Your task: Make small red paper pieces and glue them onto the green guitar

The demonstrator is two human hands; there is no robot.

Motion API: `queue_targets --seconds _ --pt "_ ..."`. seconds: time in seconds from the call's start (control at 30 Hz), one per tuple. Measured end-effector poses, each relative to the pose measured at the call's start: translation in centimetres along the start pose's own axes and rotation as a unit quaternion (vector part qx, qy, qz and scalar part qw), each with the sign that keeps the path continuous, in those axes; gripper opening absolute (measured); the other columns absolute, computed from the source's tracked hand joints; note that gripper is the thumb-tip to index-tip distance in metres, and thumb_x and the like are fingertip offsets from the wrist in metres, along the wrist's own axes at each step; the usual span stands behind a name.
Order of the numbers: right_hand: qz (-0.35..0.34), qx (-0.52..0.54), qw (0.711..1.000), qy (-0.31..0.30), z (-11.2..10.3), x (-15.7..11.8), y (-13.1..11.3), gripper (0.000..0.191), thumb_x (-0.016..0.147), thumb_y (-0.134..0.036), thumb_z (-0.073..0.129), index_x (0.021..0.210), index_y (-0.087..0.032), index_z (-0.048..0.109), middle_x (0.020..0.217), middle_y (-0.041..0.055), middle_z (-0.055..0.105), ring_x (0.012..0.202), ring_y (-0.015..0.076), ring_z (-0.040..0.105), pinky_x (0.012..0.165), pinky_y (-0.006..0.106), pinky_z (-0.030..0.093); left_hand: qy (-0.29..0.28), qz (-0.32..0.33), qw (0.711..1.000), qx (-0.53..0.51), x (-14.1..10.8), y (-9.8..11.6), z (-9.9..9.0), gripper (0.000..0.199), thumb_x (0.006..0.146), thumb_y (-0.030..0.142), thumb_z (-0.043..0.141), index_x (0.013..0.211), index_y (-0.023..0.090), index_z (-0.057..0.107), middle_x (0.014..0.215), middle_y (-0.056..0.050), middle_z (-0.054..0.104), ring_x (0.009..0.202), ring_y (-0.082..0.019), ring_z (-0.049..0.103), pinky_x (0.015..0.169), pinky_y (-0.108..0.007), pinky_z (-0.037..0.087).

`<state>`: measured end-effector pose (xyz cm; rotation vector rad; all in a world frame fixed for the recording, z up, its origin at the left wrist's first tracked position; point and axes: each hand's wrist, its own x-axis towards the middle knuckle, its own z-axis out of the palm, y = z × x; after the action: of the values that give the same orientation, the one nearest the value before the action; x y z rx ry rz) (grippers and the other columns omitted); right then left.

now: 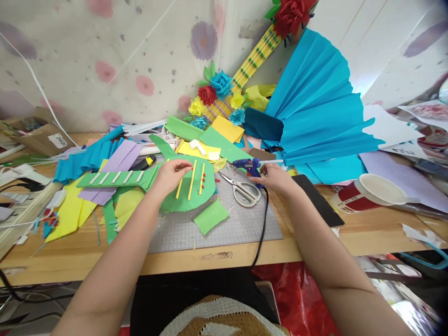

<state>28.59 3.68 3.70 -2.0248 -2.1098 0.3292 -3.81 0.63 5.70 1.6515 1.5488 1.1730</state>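
Note:
A green paper guitar shape lies on the grey cutting mat, with yellow strips on its body, small red pieces on the right strip and white strips along its neck. Over the body, my left hand has its fingers pinched on a tiny red piece. My right hand is beside the blue glue gun, its fingers closed at the back of the gun, where a white stick shows. Open-handled scissors lie on the mat between the hands. A green paper piece rests nearer the front.
A decorated yellow guitar leans on the wall beside a large blue pleated paper. Paper scraps cover the back and left. A paper cup and black board are at right; a black cord hangs over the front edge.

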Motion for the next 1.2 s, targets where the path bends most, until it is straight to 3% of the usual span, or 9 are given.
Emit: queue_targets --seconds 0.1,0.23,0.33,0.4,0.47,0.6,0.77,1.2 --pt "-0.024 0.1 0.994 -0.027 1.5 1.2 -0.4 0.059 0.064 -0.057 0.062 0.103 -0.014 0.058 0.106 0.0141 0.06 0.093 0.0254 0.057 0.07 0.031 0.044 -0.02 0.008 0.999 0.026 0.7 0.8 0.6 0.015 0.066 0.029 0.066 0.077 0.019 0.07 0.08 -0.005 0.07 0.076 -0.019 0.062 0.074 -0.031 0.046" --pt "0.022 0.247 0.969 -0.015 2.5 1.5 -1.0 0.05 0.064 -0.057 0.061 0.086 -0.013 0.063 0.085 0.0107 0.065 0.08 0.024 0.059 0.065 0.032 0.045 -0.03 -0.023 0.999 -0.038 1.2 1.5 1.7 0.013 0.06 0.025 0.07 0.07 0.018 0.069 0.074 -0.004 0.068 0.071 -0.017 0.061 0.069 -0.029 0.046" --pt "0.001 0.412 0.911 0.024 2.6 1.1 -1.4 0.05 0.064 -0.06 0.06 0.084 -0.014 0.061 0.081 0.0086 0.065 0.075 0.0198 0.059 0.061 0.029 0.045 -0.02 -0.1 0.987 -0.121 1.1 1.9 2.7 0.018 0.056 0.02 0.072 0.073 0.016 0.066 0.071 -0.003 0.065 0.064 -0.014 0.058 0.054 -0.023 0.043" --pt "-0.051 0.507 0.86 0.018 2.5 0.6 -2.0 0.048 0.067 -0.06 0.058 0.085 -0.016 0.059 0.08 0.0065 0.064 0.069 0.0151 0.058 0.058 0.026 0.044 -0.014 -0.15 0.975 -0.163 1.0 2.4 3.3 0.022 0.055 0.018 0.072 0.075 0.016 0.064 0.068 -0.002 0.062 0.055 -0.01 0.053 0.043 -0.019 0.035" --pt "-0.095 0.544 0.834 -0.003 2.5 0.0 -2.9 0.045 0.067 -0.059 0.059 0.079 -0.017 0.057 0.069 0.0025 0.06 0.057 0.0109 0.052 0.053 0.024 0.041 -0.02 -0.185 0.962 -0.197 1.1 2.8 3.7 0.022 0.054 0.016 0.072 0.074 0.015 0.063 0.067 -0.001 0.061 0.05 -0.007 0.047 0.038 -0.017 0.027" --pt "-0.102 0.518 0.847 -0.052 2.5 -1.3 -4.8 0.044 0.065 -0.06 0.062 0.067 -0.016 0.056 0.049 -0.0032 0.048 0.047 0.0079 0.041 0.047 0.023 0.034 -0.051 -0.227 0.94 -0.25 1.4 3.2 4.0 0.018 0.055 0.017 0.073 0.067 0.013 0.062 0.072 -0.003 0.062 0.049 -0.004 0.045 0.036 -0.016 0.023" --pt "-0.098 0.508 0.855 -0.047 2.3 -1.9 -5.7 0.045 0.061 -0.062 0.062 0.066 -0.017 0.055 0.049 -0.0038 0.046 0.049 0.009 0.042 0.049 0.024 0.036 -0.062 -0.25 0.929 -0.266 1.3 2.7 3.9 0.016 0.057 0.016 0.073 0.068 0.012 0.062 0.072 -0.004 0.061 0.048 -0.003 0.045 0.035 -0.015 0.02" --pt "-0.111 0.487 0.866 -0.015 3.5 -1.2 -5.4 0.048 0.061 -0.064 0.06 0.076 -0.018 0.058 0.052 -0.003 0.05 0.055 0.0116 0.049 0.052 0.025 0.041 -0.069 -0.257 0.927 -0.264 1.3 2.5 4.0 0.014 0.059 0.016 0.073 0.065 0.012 0.062 0.068 -0.004 0.06 0.046 -0.003 0.043 0.034 -0.015 0.019"
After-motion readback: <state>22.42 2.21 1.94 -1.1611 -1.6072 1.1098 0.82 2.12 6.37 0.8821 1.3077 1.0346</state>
